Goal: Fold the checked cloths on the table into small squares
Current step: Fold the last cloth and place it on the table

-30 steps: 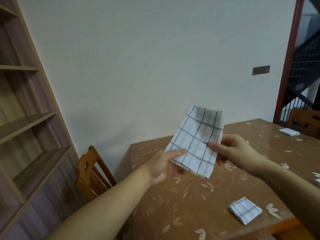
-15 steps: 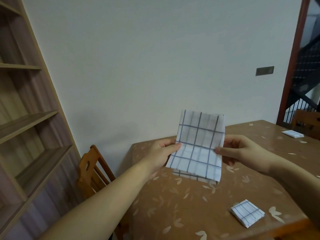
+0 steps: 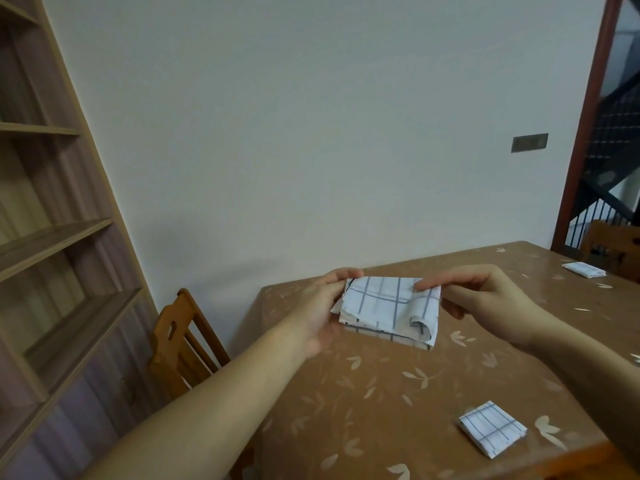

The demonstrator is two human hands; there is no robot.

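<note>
A white cloth with blue checks (image 3: 388, 308) hangs folded over in the air above the brown table (image 3: 381, 393), its near flap loose and curled at the right. My left hand (image 3: 323, 306) pinches its top left corner. My right hand (image 3: 481, 299) pinches the top right edge with thumb and fingers. A second checked cloth (image 3: 491, 427) lies folded into a small square near the table's front right edge. A third folded cloth (image 3: 583, 269) lies at the far right of the table.
A wooden chair (image 3: 180, 341) stands at the table's left end, beside tall wooden shelves (image 3: 52, 237). Another chair (image 3: 613, 244) stands at the far right before a doorway with a stair railing. The wall runs close behind the table.
The cloth stood tall between my hands; its upper half has come down toward me, so it is now about half as high. Both hands stay at its top corners.
</note>
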